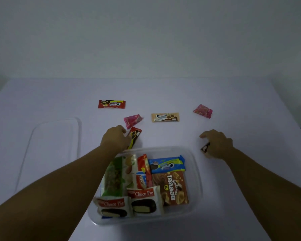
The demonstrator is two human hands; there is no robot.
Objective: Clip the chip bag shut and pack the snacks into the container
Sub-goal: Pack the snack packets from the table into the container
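With the left hand (115,138) pinching a red cookie pack (134,137) just beyond the container (196,173) near the table's front edge, and the right hand (217,144) curled on a small brown snack (205,147), either loosely-held wrapper could slip short of the crowded container.

Both forearms are bare to the frame edge, no sleeves or jewellery visible.
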